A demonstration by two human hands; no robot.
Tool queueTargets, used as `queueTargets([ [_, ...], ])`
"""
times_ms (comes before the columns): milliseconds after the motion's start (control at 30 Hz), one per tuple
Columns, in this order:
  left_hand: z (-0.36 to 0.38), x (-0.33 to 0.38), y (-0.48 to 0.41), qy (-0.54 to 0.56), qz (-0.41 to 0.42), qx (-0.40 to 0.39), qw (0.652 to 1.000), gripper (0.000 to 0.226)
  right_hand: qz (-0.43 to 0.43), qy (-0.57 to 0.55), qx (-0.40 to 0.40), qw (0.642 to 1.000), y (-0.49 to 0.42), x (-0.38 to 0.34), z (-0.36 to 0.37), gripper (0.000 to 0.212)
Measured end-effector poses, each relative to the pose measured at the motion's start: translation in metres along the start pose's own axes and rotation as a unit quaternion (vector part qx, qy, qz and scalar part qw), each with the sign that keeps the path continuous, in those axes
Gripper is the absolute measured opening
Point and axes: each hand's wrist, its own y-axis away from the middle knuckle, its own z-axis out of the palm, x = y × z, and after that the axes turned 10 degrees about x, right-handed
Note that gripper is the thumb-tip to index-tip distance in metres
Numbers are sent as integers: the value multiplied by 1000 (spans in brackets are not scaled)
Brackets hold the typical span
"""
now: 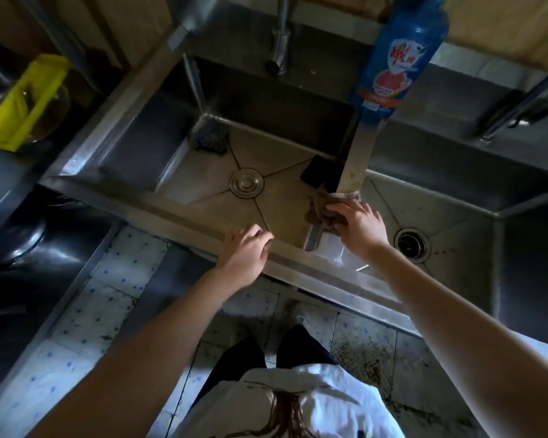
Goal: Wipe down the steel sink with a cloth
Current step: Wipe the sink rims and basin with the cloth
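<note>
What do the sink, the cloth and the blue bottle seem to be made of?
Sink: likely stainless steel, brushed and dull; grey metal sheen with streaky reflections.
Cloth: soft fabric, brownish; it crumples under the right hand.
Blue bottle: probably glossy plastic; smooth highlights, printed label.

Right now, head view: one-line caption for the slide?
Right hand presses a brown cloth on the divider between the steel sink's two basins; left hand rests on the front rim.
</note>
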Motion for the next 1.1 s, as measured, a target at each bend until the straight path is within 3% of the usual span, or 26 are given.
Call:
queueTargets([
  [233,2,9,-5,-36,-34,2,999,24,24,-69,-36,997,-35,11,-2,49],
  [467,2,16,-8,-49,-42,31,997,12,-77,-55,-69,993,19,0,1,45],
  [733,2,20,-8,-71,-51,30,996,13,-164,-2,20,986,6,14,0,41],
  [967,6,22,-10,-94,-72,-7,993,18,-92,6,1,996,-75,45,-9,41],
  [1100,10,28,-7,-97,-95,9,991,19,-26,-67,-16,997,-101,49,-9,44],
])
